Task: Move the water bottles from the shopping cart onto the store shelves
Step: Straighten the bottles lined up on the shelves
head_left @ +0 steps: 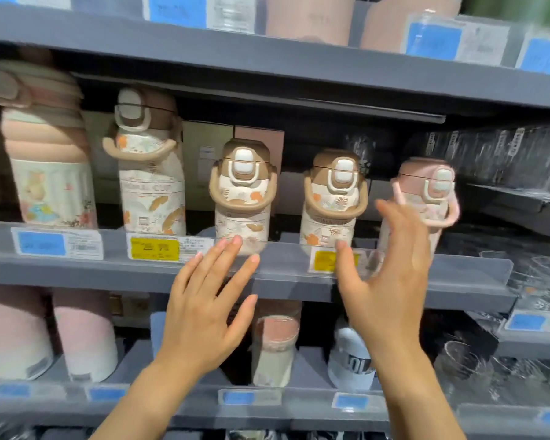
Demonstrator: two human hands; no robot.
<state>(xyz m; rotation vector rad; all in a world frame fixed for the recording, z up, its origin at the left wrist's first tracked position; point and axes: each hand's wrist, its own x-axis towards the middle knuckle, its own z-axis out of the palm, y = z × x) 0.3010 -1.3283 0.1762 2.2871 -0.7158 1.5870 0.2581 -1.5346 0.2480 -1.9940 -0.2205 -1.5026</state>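
With both hands spread wide and holding nothing, I'm seeing right hand (386, 274) nearest the upright pink bottle (426, 198), at its 1 o'clock; left hand (204, 300) is idling.

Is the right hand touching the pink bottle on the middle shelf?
Cannot tell. In the head view the right hand overlaps the pink bottle, open and blurred; neither contact nor a gap shows plainly.

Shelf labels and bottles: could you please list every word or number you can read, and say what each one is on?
"25": yellow price tag on the middle shelf edge; its small print is blurred.
"CUP": tall leaf-print bottle; the word before it is blurred.
Second yellow tag, blue tags: unreadable.
Letters on the white bottle: only partly visible.
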